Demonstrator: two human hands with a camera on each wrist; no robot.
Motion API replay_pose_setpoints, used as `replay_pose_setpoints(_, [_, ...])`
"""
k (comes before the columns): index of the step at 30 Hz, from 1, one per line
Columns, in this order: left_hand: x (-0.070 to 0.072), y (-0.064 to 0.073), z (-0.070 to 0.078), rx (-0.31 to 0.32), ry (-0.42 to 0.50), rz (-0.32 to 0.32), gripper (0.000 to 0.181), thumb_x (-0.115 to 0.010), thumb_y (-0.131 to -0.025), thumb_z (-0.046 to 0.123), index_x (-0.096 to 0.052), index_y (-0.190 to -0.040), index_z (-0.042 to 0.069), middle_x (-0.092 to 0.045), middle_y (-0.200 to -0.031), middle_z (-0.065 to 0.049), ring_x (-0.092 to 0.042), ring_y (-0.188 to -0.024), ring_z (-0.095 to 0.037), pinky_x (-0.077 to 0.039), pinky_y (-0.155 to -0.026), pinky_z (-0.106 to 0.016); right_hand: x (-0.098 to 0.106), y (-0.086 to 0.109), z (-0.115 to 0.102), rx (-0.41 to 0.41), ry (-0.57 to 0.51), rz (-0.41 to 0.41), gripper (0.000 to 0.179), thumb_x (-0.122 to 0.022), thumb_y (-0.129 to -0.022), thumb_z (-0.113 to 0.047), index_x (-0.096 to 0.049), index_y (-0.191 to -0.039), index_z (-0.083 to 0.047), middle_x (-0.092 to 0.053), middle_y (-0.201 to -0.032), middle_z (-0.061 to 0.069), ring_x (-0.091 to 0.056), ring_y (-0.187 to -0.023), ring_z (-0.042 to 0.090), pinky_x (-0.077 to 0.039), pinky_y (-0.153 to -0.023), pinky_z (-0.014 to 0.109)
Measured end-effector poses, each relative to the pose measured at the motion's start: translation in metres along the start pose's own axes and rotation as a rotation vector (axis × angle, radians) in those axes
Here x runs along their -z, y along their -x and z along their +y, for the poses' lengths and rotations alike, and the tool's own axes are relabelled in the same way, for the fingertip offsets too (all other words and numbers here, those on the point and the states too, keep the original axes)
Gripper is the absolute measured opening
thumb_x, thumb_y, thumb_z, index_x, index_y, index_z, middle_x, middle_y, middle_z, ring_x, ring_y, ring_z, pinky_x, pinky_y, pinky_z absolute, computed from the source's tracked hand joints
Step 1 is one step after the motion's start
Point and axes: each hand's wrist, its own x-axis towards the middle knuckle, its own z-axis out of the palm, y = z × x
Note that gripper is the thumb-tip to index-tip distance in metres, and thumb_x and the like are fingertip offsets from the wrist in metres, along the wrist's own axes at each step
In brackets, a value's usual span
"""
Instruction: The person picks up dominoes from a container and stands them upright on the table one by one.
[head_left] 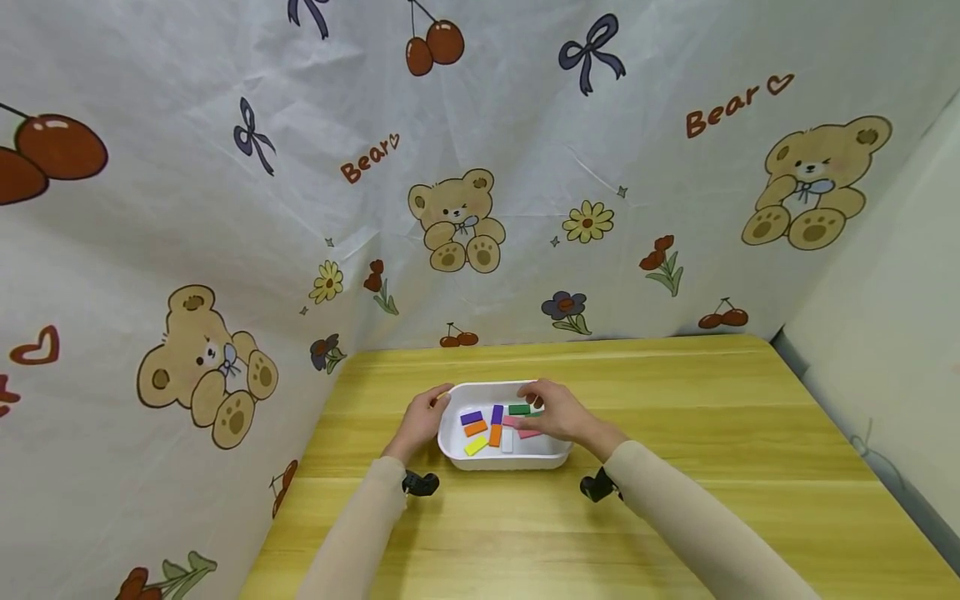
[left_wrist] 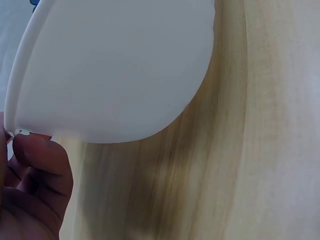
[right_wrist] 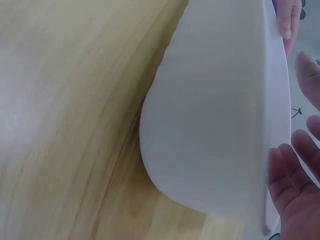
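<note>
A white plastic tub (head_left: pixel 506 462) with rounded ends rests on the table, and small flat rectangular blocks lie spread over its bottom. Among them are a yellow block (head_left: pixel 476 447), a white block (head_left: pixel 507 441), a green block (head_left: pixel 519 409), and purple, orange and pink ones. My left hand (head_left: pixel 422 422) pinches the tub's rim at its left end; its thumb and fingers show at the rim in the left wrist view. Over the tub's right part hovers my right hand (head_left: pixel 558 411), hiding some pink and green blocks. In the right wrist view its fingers are spread, with no block seen between them.
The tub stands on a wood-grain table (head_left: pixel 675 500), whose back edge meets a light cloth (head_left: pixel 525 108) printed with bears, cherries and bows. A pale wall (head_left: pixel 892 350) rises at the right. A black wrist camera (head_left: pixel 597 485) hangs below the right wrist.
</note>
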Motion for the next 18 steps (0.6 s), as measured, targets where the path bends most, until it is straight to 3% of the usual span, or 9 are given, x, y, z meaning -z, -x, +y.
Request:
replay_pose_setpoints(10, [-0.002,0.0,0.0,0.016,0.017,0.01,0.037,-0.05,-0.11,0.032,-0.062,-0.145,0.024,-0.057,-0.098,-0.007,-0.053,-0.094,-0.021,-0.045,-0.073,-0.028,-0.012,-0.002,0.007,0.059,0.024,0.03,0.038,-0.088,-0.084,-0.027,-0.072,-0.109,-0.002,-0.069,-0.098,0.012,-0.059,-0.089,0.022,-0.054,-0.078,0.028])
replay_pose_setpoints(18, [-0.002,0.0,-0.002,-0.003,0.011,0.016,0.037,-0.05,-0.11,0.03,-0.062,-0.145,0.022,-0.057,-0.096,-0.007,-0.053,-0.09,-0.02,-0.046,-0.071,-0.027,-0.016,-0.003,0.002,-0.01,0.036,0.021,0.027,-0.086,-0.086,-0.026,-0.073,-0.1,-0.006,-0.068,-0.092,0.004,-0.057,-0.085,0.018,-0.053,-0.076,0.029])
